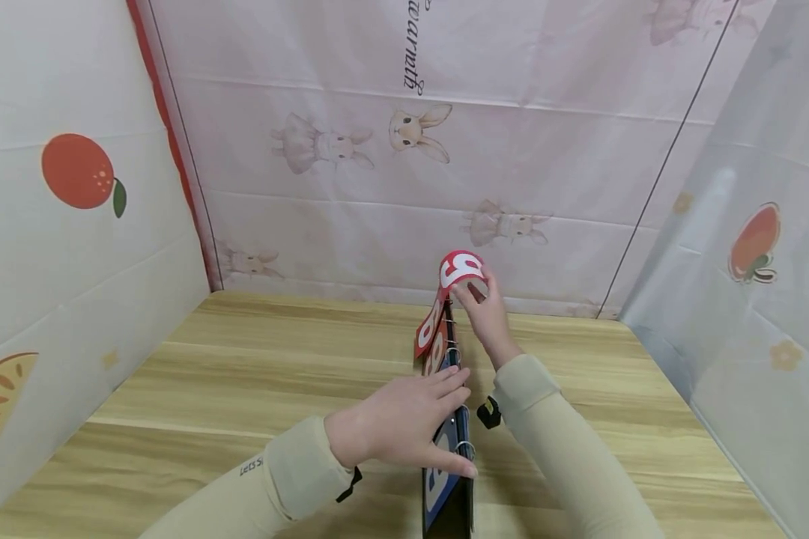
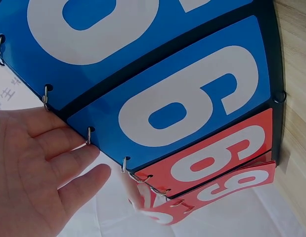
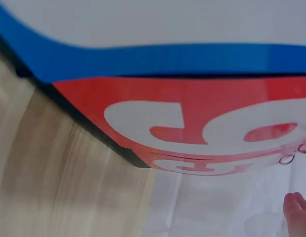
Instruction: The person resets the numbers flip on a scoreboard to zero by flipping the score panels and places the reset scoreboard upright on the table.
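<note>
A flip scoreboard (image 1: pixel 464 419) stands tent-like on the table, with number cards hung on metal rings along its top edge. Two blue cards, one a blue 6 card (image 2: pixel 167 116), are on the near half. Red cards, among them a red number card (image 2: pixel 222 153), hang at the far end. My left hand (image 1: pixel 404 419) rests across the top edge near the middle, fingers straight beside the rings. At the far end my right hand (image 1: pixel 492 318) pinches a curled red card (image 1: pixel 460 268), bent up over the top; in the right wrist view only fingertips show.
A wood-grain table (image 1: pixel 276 359) carries the scoreboard. Behind it hangs a pale curtain (image 1: pixel 350 224) with rabbit prints, and fruit-printed sheets stand at left (image 1: pixel 47 277) and right. A black strap piece (image 1: pixel 489 412) sits by the right cuff.
</note>
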### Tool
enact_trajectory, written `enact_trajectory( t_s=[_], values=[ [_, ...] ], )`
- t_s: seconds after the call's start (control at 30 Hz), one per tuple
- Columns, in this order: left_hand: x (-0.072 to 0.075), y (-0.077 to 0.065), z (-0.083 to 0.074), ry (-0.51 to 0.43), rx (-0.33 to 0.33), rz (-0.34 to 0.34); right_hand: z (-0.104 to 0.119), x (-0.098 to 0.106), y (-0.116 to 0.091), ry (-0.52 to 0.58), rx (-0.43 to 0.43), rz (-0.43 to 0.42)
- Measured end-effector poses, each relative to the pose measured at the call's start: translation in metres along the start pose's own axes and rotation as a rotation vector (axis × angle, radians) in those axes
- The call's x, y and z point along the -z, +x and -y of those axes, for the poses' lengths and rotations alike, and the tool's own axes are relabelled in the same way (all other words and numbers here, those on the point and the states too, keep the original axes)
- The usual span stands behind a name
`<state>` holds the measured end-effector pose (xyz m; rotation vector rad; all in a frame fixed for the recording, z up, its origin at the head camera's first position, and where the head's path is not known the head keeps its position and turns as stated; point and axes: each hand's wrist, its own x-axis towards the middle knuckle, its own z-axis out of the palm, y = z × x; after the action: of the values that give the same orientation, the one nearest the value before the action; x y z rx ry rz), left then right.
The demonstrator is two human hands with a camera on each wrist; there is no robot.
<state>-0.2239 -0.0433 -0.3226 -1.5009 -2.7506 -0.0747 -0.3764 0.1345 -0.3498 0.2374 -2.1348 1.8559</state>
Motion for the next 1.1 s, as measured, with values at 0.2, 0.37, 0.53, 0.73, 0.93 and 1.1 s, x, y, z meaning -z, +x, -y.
enact_trajectory(
  t_s=[0.2,0.37,0.53,0.73,0.93,1.1],
  values=[
    [0.000,0.001,0.000,0.008,-0.006,-0.001,0.004,-0.007,-0.002,-0.248,0.147,0.163],
    [0.000,0.002,0.001,0.024,-0.015,-0.003,0.005,-0.009,-0.002,-0.470,0.256,0.245],
    [0.000,0.001,0.000,0.033,-0.014,-0.010,0.007,-0.009,0.001,-0.622,0.316,0.296],
    [0.001,0.000,0.001,0.028,-0.022,0.008,0.006,-0.009,0.005,-0.761,0.387,0.381],
    [0.002,0.000,0.001,0.033,-0.057,0.042,0.004,-0.008,0.008,-0.802,0.472,0.463],
    [-0.001,-0.003,-0.008,0.117,-0.121,-0.001,0.001,-0.005,0.009,-0.762,0.496,0.470]
  ],
)
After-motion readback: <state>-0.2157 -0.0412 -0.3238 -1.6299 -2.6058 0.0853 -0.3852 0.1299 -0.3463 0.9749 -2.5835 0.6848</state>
